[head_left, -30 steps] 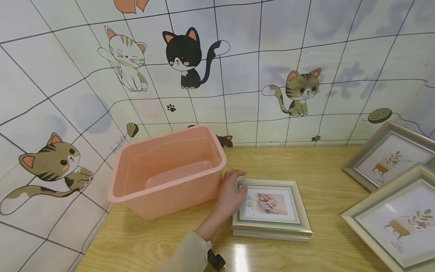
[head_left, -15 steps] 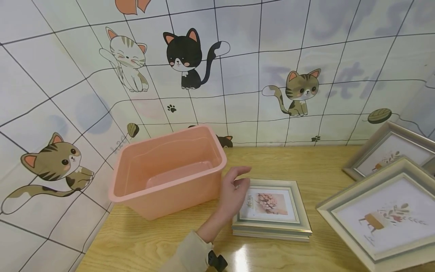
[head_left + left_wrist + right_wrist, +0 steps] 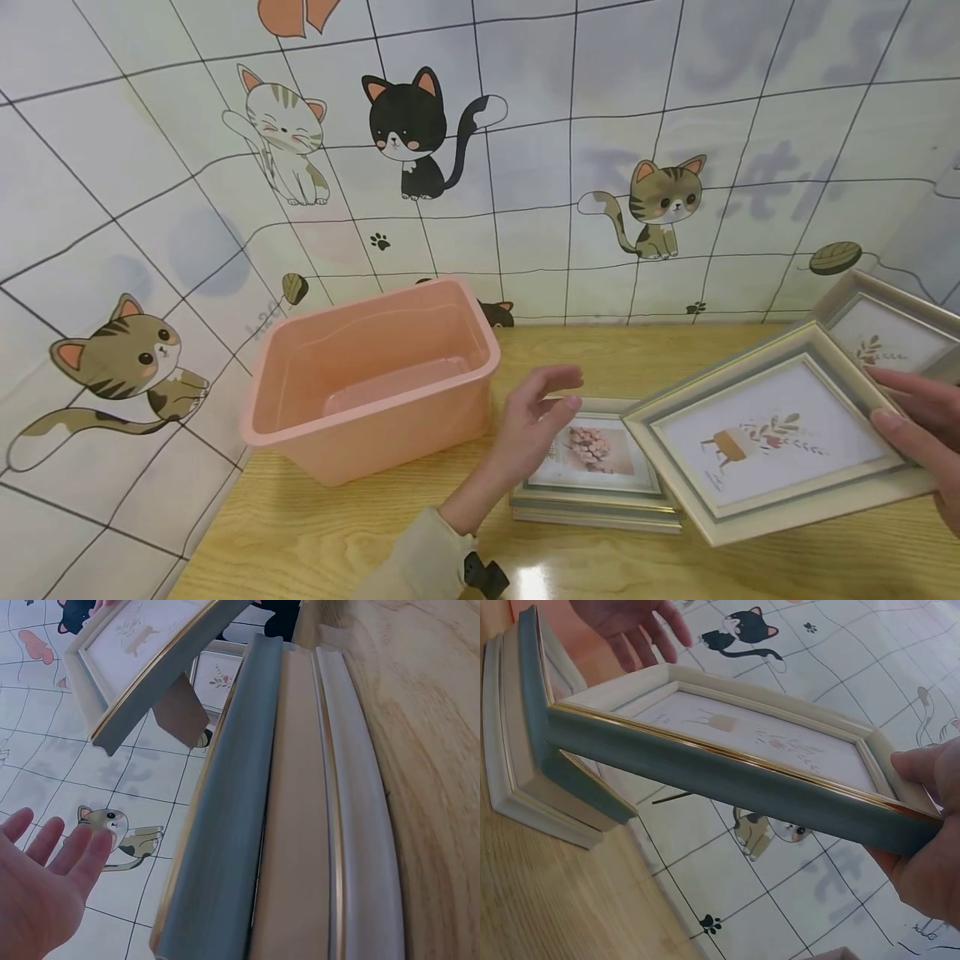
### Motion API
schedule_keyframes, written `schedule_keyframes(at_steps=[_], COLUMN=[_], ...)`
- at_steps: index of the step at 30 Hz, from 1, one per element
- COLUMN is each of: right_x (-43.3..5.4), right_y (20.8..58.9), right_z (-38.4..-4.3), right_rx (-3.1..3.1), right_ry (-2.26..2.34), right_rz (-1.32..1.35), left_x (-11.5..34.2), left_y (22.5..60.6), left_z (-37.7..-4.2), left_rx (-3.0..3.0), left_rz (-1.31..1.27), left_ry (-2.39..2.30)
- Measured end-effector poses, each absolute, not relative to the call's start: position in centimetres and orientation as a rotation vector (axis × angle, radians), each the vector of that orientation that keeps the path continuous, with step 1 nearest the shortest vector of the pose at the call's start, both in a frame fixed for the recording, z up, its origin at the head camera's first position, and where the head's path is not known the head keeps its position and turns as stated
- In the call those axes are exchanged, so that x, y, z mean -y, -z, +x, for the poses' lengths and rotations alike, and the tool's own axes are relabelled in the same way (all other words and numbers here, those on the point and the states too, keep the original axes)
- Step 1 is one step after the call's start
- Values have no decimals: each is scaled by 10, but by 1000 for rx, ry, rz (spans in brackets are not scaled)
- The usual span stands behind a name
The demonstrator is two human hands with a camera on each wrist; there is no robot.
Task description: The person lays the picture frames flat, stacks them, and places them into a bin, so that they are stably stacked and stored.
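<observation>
My right hand [image 3: 922, 425] pinches the right corner of a cream picture frame [image 3: 757, 442] with a plant print, thumb on the front. In the right wrist view the frame's blue-grey side with a gold line shows, held tilted in the air. Its far corner overlaps the stack of picture frames [image 3: 592, 500], whose top one shows a pink flower print [image 3: 596, 446]. My left hand [image 3: 536, 421] hovers over the stack's left side, fingers spread and holding nothing. In the left wrist view a brown support flap [image 3: 180, 712] hangs behind the held frame.
A pink plastic tub [image 3: 375, 433] stands on the wooden table [image 3: 300, 533] left of the stack, with nothing inside. Another picture frame [image 3: 885, 333] lies at the back right. A wall covering with cat drawings [image 3: 667, 204] rises behind and to the left.
The cream picture frame has moved left from the right side to the stack, and my right hand has come into view with it. My left hand has lifted slightly and shifted right.
</observation>
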State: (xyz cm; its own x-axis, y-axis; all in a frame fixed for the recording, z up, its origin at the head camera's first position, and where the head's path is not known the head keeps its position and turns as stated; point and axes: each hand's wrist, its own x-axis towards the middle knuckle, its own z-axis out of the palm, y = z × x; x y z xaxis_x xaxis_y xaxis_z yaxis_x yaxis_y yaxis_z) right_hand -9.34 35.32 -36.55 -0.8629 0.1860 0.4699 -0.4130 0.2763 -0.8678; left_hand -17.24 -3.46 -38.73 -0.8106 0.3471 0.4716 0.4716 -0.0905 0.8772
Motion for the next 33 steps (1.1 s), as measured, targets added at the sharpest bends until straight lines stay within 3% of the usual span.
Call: schedule_keyframes(at_steps=[5, 9, 21, 33], right_x=[-325, -308, -285, -275], right_y=[363, 361, 365, 370], right_z=[-97, -97, -101, -105], right_rx=[1780, 1788, 1890, 1945], right_ry=[-2015, -2129, -2303, -2335], right_rz=[375, 326, 369, 522], left_x=[35, 34, 29, 34], left_y=[385, 381, 372, 365], left_z=[-173, -172, -174, -175], left_rx=[2028, 2025, 1895, 2132], left_rz=[-1041, -1095, -1295, -1499], left_ry=[2121, 2155, 2317, 2222])
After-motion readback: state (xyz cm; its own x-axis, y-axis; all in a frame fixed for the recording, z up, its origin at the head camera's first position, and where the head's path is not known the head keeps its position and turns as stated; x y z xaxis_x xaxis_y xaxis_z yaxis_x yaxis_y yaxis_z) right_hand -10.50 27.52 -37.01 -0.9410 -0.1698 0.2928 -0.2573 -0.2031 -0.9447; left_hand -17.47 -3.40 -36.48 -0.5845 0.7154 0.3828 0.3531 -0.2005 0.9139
